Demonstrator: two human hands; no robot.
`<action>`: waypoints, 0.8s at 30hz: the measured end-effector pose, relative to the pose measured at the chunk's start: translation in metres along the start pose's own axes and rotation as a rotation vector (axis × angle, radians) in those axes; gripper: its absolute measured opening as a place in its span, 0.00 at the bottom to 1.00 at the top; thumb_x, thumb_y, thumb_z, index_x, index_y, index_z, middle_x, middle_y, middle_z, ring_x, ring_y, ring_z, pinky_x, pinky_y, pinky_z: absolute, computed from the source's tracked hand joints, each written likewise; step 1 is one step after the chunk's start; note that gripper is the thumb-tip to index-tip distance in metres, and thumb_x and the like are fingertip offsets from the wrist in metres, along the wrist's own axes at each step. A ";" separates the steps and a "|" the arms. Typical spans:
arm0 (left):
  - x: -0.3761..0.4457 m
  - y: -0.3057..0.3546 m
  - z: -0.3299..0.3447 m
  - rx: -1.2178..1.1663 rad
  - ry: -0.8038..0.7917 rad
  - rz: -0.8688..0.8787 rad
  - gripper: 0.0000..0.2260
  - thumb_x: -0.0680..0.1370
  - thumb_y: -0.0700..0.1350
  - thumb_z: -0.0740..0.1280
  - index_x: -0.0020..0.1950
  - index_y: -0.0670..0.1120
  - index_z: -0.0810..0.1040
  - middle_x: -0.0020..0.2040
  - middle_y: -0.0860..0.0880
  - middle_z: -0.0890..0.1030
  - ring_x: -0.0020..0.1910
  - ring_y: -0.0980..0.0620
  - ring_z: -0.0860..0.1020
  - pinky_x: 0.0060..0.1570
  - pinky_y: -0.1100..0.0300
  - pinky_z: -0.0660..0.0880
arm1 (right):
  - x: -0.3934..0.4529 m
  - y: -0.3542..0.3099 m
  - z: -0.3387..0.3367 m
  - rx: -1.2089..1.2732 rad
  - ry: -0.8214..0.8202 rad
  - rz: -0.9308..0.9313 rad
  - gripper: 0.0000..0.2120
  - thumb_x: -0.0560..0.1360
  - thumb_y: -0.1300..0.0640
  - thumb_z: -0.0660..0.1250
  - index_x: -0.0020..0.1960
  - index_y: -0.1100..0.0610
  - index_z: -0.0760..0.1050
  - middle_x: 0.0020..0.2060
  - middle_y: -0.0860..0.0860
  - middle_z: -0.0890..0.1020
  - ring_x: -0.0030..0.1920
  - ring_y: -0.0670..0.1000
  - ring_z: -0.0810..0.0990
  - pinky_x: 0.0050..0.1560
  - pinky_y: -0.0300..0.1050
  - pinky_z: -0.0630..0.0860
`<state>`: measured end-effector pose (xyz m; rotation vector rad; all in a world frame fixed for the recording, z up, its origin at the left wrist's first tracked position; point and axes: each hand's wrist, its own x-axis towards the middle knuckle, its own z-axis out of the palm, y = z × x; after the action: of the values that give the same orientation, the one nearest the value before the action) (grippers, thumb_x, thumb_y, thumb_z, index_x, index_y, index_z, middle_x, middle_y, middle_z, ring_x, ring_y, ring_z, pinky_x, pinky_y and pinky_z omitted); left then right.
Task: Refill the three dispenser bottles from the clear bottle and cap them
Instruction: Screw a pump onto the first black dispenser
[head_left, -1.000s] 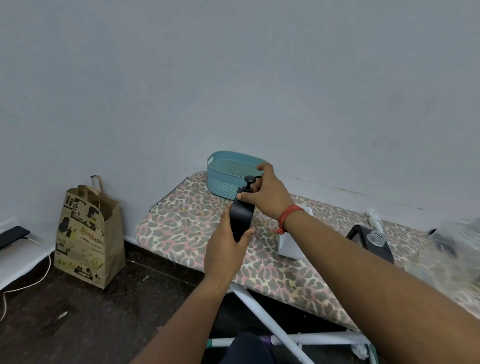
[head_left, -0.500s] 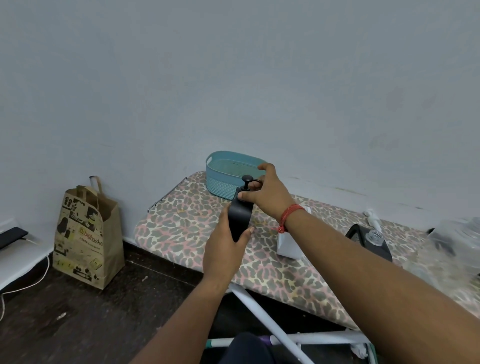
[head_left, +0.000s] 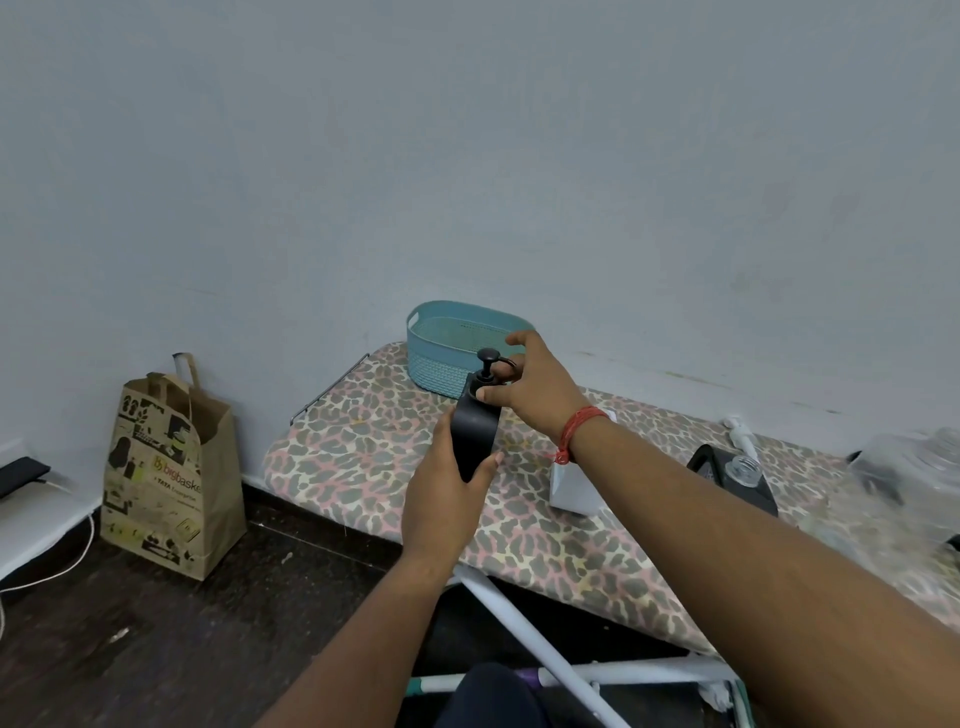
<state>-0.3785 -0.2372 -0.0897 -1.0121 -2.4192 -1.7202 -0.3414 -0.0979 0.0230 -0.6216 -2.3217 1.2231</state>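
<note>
A: Largest item on record?
B: Grey-blue wall (head_left: 467, 156), filling the upper half. Next, dark floor (head_left: 156, 649) at lower left.

A: Then?
B: Worktop (head_left: 374, 431), leopard-print cover, on white tubular legs (head_left: 519, 618). Printed brown paper bag (head_left: 166, 467) standing on the floor to its left, against the wall.

A: Containers on the worktop?
B: Teal perforated basket (head_left: 441, 353) at the far corner. White block (head_left: 569, 488) partly hidden behind the right forearm. Black dispenser with open glass neck (head_left: 737, 478) further right, white pump head (head_left: 740, 434) lying beyond it. Clear bottle (head_left: 914, 467) at far right, blurred.

A: Task piece in hand?
B: Black dispenser bottle (head_left: 475, 441), held upright above the worktop, just in front of the basket, black pump (head_left: 487, 366) seated on top.

A: Grips?
B: Left hand (head_left: 441, 499) wrapped firmly round the bottle body. Right hand (head_left: 535, 395), thumb and fingers closed on the pump collar, index finger raised. Red thread band (head_left: 579, 428) at the right wrist.
</note>
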 end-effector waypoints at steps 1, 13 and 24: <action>0.000 0.000 0.000 0.003 0.001 0.000 0.32 0.79 0.58 0.71 0.79 0.60 0.59 0.65 0.57 0.80 0.60 0.55 0.79 0.57 0.55 0.79 | 0.000 0.000 0.000 -0.002 0.003 -0.001 0.35 0.70 0.59 0.78 0.70 0.53 0.63 0.41 0.46 0.77 0.46 0.48 0.79 0.53 0.44 0.74; -0.001 0.000 -0.001 -0.017 -0.001 -0.001 0.29 0.79 0.57 0.72 0.76 0.57 0.64 0.62 0.56 0.81 0.59 0.55 0.80 0.57 0.52 0.80 | -0.003 -0.003 0.009 0.003 0.068 0.032 0.27 0.68 0.58 0.79 0.64 0.55 0.73 0.49 0.56 0.82 0.52 0.54 0.82 0.56 0.51 0.78; 0.000 0.001 0.000 -0.021 0.007 0.019 0.28 0.79 0.55 0.72 0.75 0.59 0.65 0.62 0.58 0.80 0.58 0.58 0.79 0.56 0.61 0.76 | -0.005 -0.004 0.014 -0.090 0.111 0.056 0.10 0.69 0.56 0.78 0.42 0.50 0.76 0.35 0.43 0.76 0.39 0.45 0.76 0.39 0.40 0.70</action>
<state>-0.3778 -0.2375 -0.0888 -1.0254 -2.3849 -1.7434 -0.3461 -0.1117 0.0178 -0.7702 -2.2903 1.0838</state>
